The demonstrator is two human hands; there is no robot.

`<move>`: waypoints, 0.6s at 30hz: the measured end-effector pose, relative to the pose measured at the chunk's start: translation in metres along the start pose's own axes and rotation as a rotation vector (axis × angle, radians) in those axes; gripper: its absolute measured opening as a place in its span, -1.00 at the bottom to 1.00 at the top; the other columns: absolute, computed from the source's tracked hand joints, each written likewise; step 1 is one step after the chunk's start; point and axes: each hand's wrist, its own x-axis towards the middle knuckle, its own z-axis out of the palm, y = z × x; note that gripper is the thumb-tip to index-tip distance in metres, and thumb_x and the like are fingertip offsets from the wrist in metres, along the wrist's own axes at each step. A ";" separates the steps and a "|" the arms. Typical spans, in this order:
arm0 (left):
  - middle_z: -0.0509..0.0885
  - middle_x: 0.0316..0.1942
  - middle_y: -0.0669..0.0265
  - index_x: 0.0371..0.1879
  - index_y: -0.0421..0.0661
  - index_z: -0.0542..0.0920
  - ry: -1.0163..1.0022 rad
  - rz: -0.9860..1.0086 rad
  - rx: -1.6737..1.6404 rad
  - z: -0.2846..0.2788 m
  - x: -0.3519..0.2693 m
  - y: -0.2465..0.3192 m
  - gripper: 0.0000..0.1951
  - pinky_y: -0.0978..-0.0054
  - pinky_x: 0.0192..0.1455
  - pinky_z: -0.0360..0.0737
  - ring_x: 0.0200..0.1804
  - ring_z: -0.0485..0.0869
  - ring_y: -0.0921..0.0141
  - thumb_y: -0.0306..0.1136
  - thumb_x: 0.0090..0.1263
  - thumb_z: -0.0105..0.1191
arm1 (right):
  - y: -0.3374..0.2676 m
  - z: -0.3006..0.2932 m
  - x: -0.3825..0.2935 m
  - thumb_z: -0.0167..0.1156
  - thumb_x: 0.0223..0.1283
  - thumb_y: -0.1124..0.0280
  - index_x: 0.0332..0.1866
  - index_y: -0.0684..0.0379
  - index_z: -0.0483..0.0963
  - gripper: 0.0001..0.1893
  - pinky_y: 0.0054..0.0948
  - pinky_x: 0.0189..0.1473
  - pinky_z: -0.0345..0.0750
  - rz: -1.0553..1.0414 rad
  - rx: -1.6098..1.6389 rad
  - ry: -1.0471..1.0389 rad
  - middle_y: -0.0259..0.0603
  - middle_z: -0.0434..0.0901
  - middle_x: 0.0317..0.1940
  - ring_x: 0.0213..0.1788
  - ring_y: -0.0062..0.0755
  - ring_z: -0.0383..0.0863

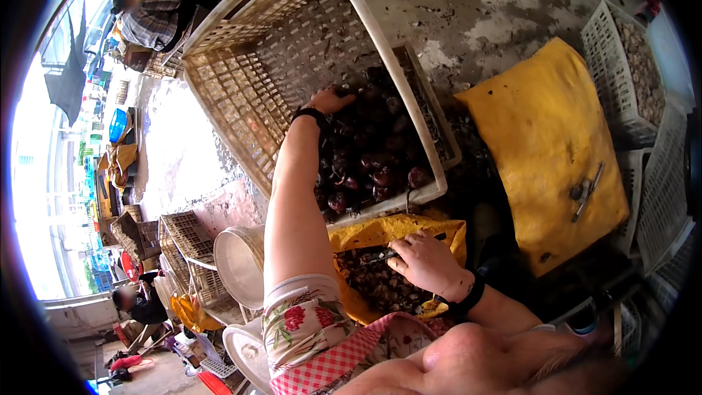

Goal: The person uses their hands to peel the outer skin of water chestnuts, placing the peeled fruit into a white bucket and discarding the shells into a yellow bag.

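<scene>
My left hand (pixel 330 100) reaches into a large off-white plastic lattice crate (pixel 362 0), at the upper left of a heap of dark reddish, wet, roundish items (pixel 378 137). The thumb is spread to the right; the fingertips are partly hidden, so a hold on an item cannot be told. Nearer my body, my right hand (pixel 425 263) grips a thin dark tool (pixel 379 257), its kind unclear. This hand hovers over an open yellow sack (pixel 351 238) holding small brown and whitish pieces (pixel 378 285). Both wrists wear black bands.
At right, a yellow sheet or sack (pixel 548 137) bears a thin metal tool (pixel 588 192). Beyond it stands a white crate (pixel 611 66) of small pale pieces. White buckets (pixel 238 266) flank my left arm. Two people, one seated (pixel 148 22), are at far left among crates. The floor is wet.
</scene>
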 end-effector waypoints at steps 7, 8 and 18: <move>0.55 0.19 -0.19 0.35 -0.14 0.40 -0.017 0.158 -0.038 0.009 -0.019 -0.009 -0.14 0.15 0.38 0.41 0.28 0.51 -0.08 0.23 0.16 0.18 | -0.006 0.001 -0.003 0.27 0.24 0.21 -0.07 0.21 0.55 -0.70 -0.18 -0.06 0.56 -0.016 -0.026 -0.010 -0.09 0.64 -0.28 -0.12 -0.05 0.60; 0.55 0.18 -0.21 0.34 -0.15 0.40 -0.046 0.181 -0.016 0.013 -0.022 -0.010 -0.16 0.16 0.37 0.43 0.26 0.52 -0.08 0.17 0.15 0.19 | -0.003 0.002 -0.004 0.22 0.24 0.22 -0.10 0.21 0.56 -0.72 -0.18 -0.08 0.58 -0.031 -0.017 0.034 -0.08 0.65 -0.27 -0.11 -0.05 0.61; 0.63 -0.01 -0.15 0.28 -0.08 0.43 0.040 0.260 -0.058 0.021 -0.140 0.028 -0.30 0.22 0.17 0.56 0.12 0.61 0.02 -0.21 0.08 0.29 | 0.003 0.021 -0.026 0.23 0.21 0.25 -0.12 0.21 0.56 -0.73 -0.14 -0.10 0.57 -0.063 -0.021 0.109 -0.09 0.62 -0.30 -0.11 -0.06 0.60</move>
